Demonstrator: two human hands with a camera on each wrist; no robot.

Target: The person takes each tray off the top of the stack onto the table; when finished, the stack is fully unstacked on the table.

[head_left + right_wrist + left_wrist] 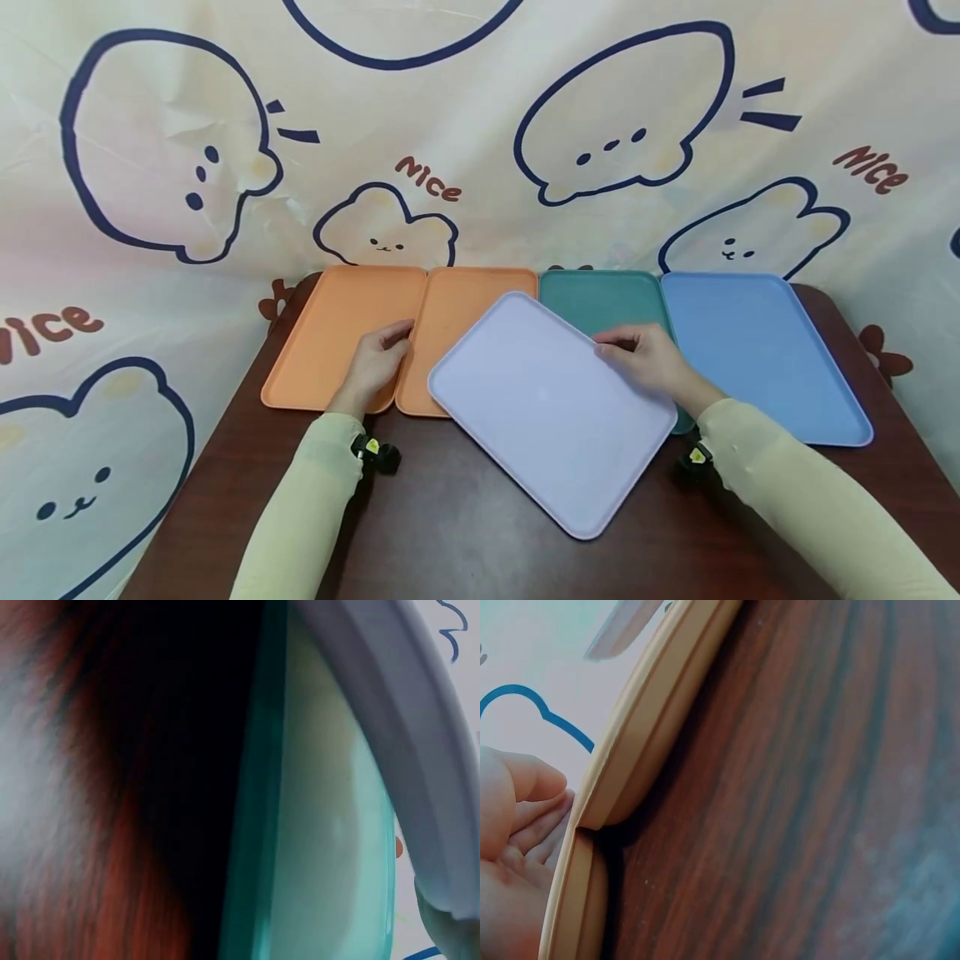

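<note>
A lavender tray (536,417) is turned diagonally, overlapping the right-hand orange tray and the green tray (603,298). My right hand (647,358) pinches its upper right edge, thumb on the near side of the rim. In the right wrist view its pale wall (405,742) rises above the green tray. My left hand (377,358) is over the left orange tray (318,358), by the seam with the other orange tray (420,379). Its fingers are loosely bent and hold nothing; the left wrist view shows them (544,825) behind the tray rims.
A blue tray (757,358) lies at the right end of the row, beside the green one. All rest on a dark wood-grain table (420,517). Behind it hangs a cream cloth (480,117) printed with cartoon bears.
</note>
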